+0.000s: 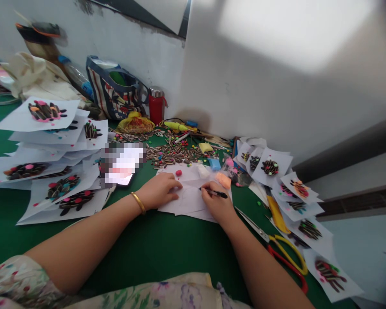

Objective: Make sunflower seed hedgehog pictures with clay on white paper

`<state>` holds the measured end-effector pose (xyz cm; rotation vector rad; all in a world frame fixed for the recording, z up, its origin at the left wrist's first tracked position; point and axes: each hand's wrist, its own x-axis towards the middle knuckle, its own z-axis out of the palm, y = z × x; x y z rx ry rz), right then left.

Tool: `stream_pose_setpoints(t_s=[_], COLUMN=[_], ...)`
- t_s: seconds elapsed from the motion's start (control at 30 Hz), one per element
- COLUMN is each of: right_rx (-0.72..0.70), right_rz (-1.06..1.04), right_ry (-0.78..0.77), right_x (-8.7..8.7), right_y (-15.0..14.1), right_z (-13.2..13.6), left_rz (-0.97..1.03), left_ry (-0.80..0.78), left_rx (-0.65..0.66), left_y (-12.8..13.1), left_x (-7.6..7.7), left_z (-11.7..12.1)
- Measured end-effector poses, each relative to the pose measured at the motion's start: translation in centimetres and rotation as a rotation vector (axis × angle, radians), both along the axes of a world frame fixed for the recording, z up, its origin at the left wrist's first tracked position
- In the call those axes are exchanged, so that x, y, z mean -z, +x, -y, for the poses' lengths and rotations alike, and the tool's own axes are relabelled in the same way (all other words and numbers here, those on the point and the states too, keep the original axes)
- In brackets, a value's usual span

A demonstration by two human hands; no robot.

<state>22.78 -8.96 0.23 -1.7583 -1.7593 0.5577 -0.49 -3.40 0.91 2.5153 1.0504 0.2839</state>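
My right hand (216,204) grips a black pen (214,193), its tip on a white sheet of paper (189,199) that lies on the green table (154,244). My left hand (159,190) rests on the sheet's left side with fingers curled down, pinning it; a gold bangle (138,202) circles that wrist. Small lumps of clay lie at the paper's far edge: red (179,173), white (203,171), orange (224,180).
Sunflower seeds (170,153) are strewn behind the paper. Sheets with seed-and-clay pictures are stacked left (48,176) and fanned out right (296,201). Scissors with red-yellow handles (284,253) and a yellow cutter (276,212) lie right. A phone (122,165), red flask (156,105) and bag (114,88) stand behind.
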Motion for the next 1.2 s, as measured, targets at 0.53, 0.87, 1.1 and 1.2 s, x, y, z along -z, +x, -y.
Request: stream_pose_setpoints(t_s=[0.53, 0.87, 1.1, 1.2], right_rx=[-0.115, -0.184, -0.076, -0.04], right_rz=[-0.278, -0.273, -0.179, -0.152], right_ry=[-0.245, -0.271, -0.255, -0.233], right_x=[-0.3, 0.2, -0.2, -0.5], right_y=[0.0, -0.5, 0.2, 1.0], right_z=[1.1, 1.4, 0.9, 0.5], left_rz=[0.0, 0.002, 0.003, 0.0], left_ry=[0.015, 0.008, 0.007, 0.006], left_rx=[0.006, -0.001, 0.005, 0.009], left_y=[0.0, -0.1, 0.0, 0.0], left_x=[0.1, 0.0, -0.1, -0.1], left_z=[0.0, 0.1, 0.1, 0.0])
